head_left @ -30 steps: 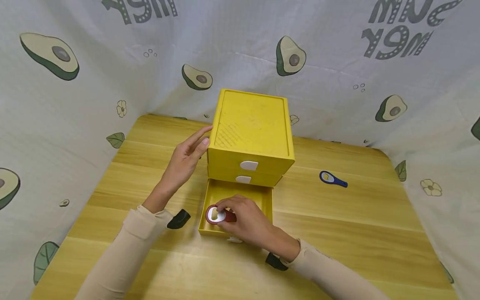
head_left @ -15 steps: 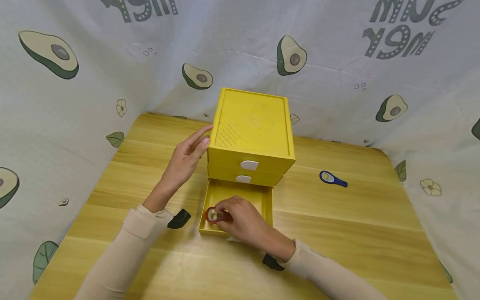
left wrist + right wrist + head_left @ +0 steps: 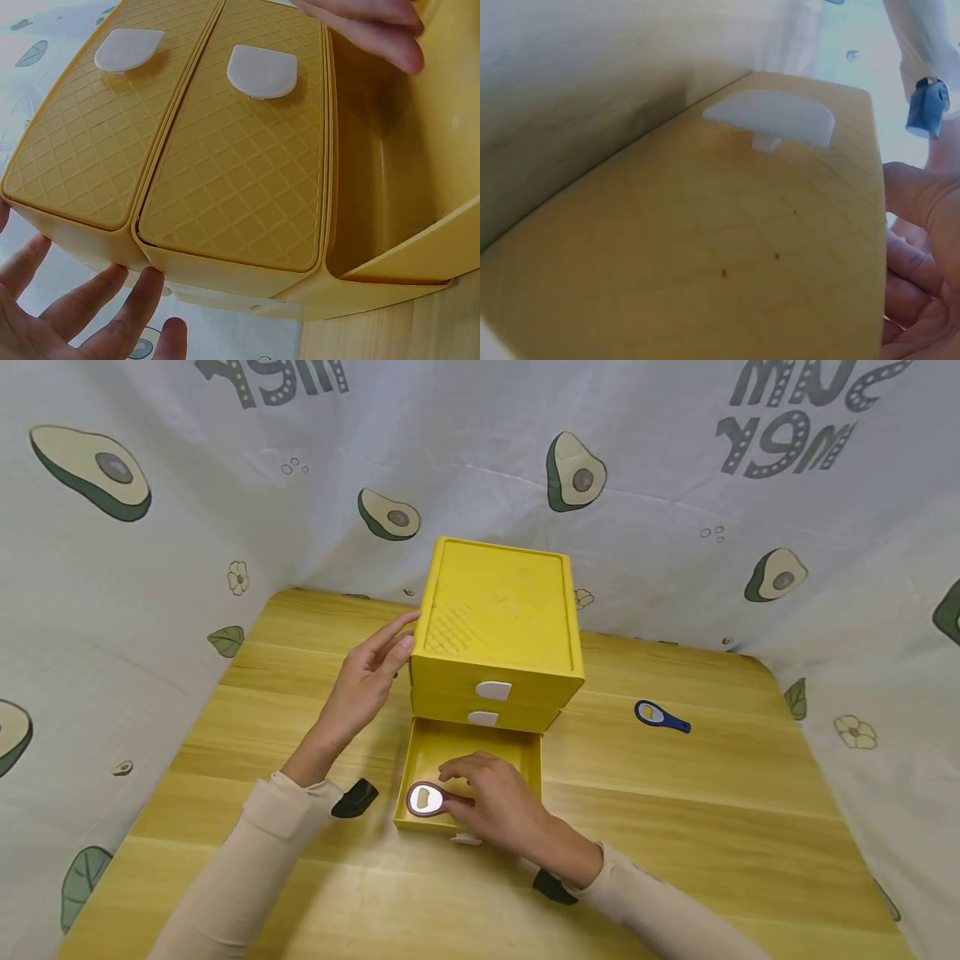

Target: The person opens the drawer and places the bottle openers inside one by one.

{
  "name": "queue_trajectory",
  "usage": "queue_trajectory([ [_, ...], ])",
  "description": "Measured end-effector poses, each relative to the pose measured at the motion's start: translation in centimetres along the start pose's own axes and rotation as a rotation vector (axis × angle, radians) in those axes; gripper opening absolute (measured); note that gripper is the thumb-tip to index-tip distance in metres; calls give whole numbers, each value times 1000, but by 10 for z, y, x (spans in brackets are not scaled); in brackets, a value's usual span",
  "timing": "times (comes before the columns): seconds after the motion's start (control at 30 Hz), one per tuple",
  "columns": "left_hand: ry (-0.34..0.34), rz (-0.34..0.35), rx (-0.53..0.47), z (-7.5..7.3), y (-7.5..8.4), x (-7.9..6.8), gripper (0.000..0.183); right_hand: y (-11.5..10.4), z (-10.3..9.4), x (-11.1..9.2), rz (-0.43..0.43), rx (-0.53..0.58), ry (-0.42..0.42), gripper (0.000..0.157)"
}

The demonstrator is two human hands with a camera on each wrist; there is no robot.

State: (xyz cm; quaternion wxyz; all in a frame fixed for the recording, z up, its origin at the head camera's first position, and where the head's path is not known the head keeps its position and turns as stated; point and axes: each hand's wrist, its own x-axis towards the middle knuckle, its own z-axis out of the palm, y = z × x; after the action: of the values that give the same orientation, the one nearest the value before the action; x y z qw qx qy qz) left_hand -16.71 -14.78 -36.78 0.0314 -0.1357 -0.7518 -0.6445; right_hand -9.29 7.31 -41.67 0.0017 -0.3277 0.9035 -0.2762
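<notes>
A yellow drawer cabinet (image 3: 498,610) stands on the table with its bottom drawer (image 3: 517,752) pulled out. A dark red bottle opener (image 3: 425,799) with a white face lies at the front left of that drawer. My right hand (image 3: 498,797) is over the drawer, thumb by the opener's handle, index finger raised clear of it; its other fingers are partly hidden. In the right wrist view the white-handled drawer front (image 3: 727,225) covers the opener. With extended fingers, my left hand (image 3: 362,685) rests against the cabinet's left side. The left wrist view shows these fingertips (image 3: 150,281) at its edge.
A blue bottle opener (image 3: 662,716) lies on the wooden table (image 3: 675,827) to the right. Two upper drawers with white handles (image 3: 493,690) are closed. A white cloth with avocado prints (image 3: 480,452) hangs behind and at both sides.
My right fingers have loosened from the red bottle opener, which now lies in the drawer with more of it uncovered. The left hand stays on the cabinet.
</notes>
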Motion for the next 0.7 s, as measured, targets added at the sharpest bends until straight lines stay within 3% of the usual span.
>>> queue_trajectory([
  [0.3, 11, 6, 13, 1, -1, 0, 43, 9, -19, -10, 48, 39, -4, 32],
  [0.7, 14, -9, 14, 0, 0, 0, 44, 33, -44, -25, 102, 3, 118, 31],
])
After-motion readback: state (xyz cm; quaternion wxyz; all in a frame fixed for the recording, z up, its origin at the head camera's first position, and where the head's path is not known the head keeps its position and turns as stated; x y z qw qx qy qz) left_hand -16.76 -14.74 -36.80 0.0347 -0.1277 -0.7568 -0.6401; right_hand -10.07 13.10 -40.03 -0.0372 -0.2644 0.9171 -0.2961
